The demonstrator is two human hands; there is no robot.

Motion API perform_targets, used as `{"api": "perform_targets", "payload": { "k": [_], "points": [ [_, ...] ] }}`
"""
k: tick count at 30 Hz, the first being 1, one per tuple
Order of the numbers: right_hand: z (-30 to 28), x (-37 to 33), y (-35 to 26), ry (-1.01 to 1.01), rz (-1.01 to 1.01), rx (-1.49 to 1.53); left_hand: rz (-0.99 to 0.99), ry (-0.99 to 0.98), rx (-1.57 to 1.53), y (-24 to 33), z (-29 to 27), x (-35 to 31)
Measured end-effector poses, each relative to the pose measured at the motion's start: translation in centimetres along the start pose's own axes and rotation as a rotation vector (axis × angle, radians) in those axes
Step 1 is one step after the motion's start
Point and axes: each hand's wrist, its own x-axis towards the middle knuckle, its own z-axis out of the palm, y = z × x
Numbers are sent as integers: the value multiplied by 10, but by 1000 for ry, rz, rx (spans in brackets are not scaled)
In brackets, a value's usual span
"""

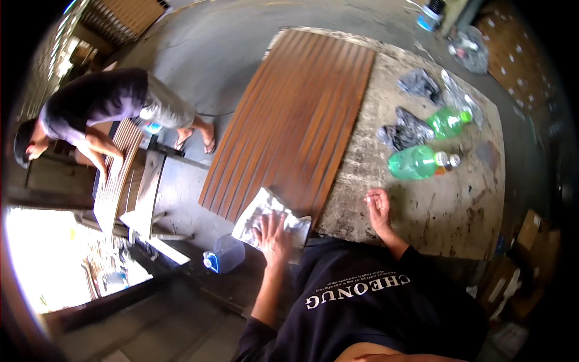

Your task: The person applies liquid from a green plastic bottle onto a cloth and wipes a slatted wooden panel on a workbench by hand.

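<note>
My left hand [274, 240] lies with its fingers spread on a white cloth [260, 218], pressing it against the near end of a brown grooved wooden panel [295, 114]. Part of the cloth hangs past the panel's near edge. My right hand [379, 208] is over the near part of the worn table [362, 175], right of the panel, its fingers loosely bent and apart; I see nothing held in it. Nearest to it is a green plastic bottle [413, 163] lying on its side, with a second green bottle [447, 123] beyond.
Crumpled dark plastic bags [405, 130] lie beside the bottles. A clear jug with a blue cap [226, 254] is below left of the panel. At the left, another person [102, 102] bends over a slatted panel [117, 175]. Cardboard boxes [531, 241] stand at the right.
</note>
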Motion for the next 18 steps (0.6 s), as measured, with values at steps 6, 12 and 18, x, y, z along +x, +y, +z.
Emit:
{"api": "perform_targets", "payload": {
  "k": [6,12,18],
  "points": [
    [-54,12,-32,525,-81,-227,-425,-203,-1840,34,-29,75],
    [-71,56,-41,393,-222,-155,-291,203,-2209,6,-40,135],
    [-81,79,2,456,-287,-138,-212,59,-1728,56,-29,203]
  ]
}}
